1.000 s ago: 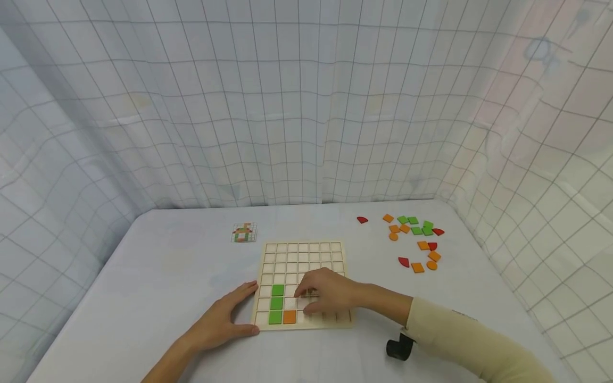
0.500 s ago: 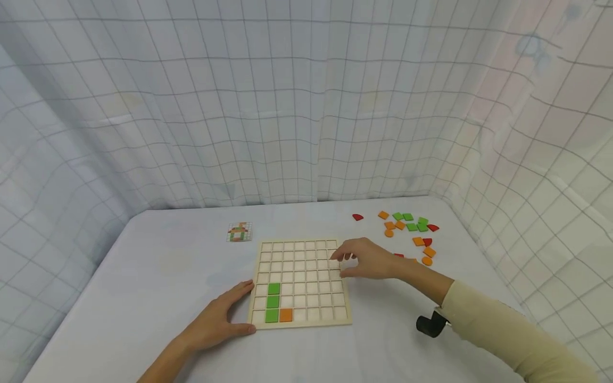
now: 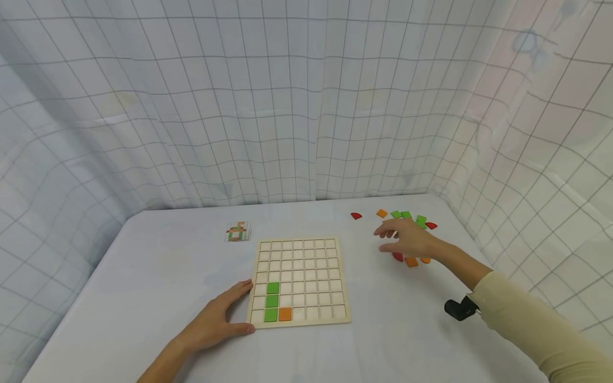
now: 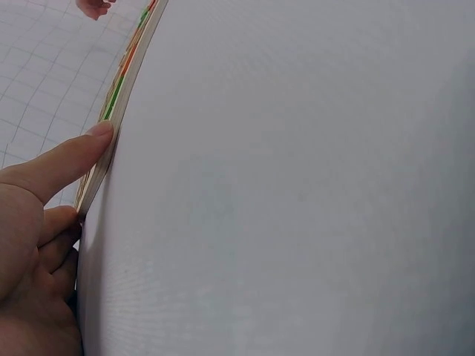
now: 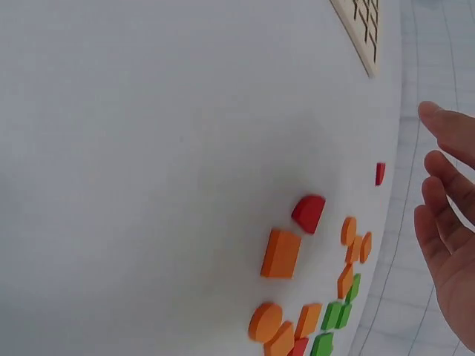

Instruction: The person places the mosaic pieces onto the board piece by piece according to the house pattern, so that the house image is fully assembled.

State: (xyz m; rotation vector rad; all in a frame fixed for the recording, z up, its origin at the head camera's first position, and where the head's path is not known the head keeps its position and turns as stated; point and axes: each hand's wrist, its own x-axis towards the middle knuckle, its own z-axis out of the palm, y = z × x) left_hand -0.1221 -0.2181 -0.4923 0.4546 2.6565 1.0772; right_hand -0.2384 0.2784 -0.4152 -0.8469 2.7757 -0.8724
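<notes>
A pale wooden grid board [image 3: 311,276] lies flat on the table. Three green square tiles [image 3: 272,301] form a column in its cells, and an orange square tile [image 3: 284,314] sits beside the lowest one. My left hand [image 3: 213,322] rests at the board's left side, its thumb [image 4: 93,141] and fingertips touching the edge near the front corner. Over the loose pieces at the right, my right hand [image 3: 409,238] hovers with parted, relaxed fingers and holds nothing. Beneath it are a red quarter-circle piece [image 5: 309,213] and an orange square tile [image 5: 282,254]; the hand hides some pieces in the head view.
A small printed pattern card [image 3: 238,231] lies behind the board, to the left. More green tiles [image 3: 406,215] are scattered at the far right, and a lone red piece [image 3: 356,216] lies apart. White gridded curtains [image 3: 287,106] surround the table.
My right hand has moved off the board, away to the right, and is now above the loose pieces. The left hand stays at the board's edge. The tiles on the board look unchanged.
</notes>
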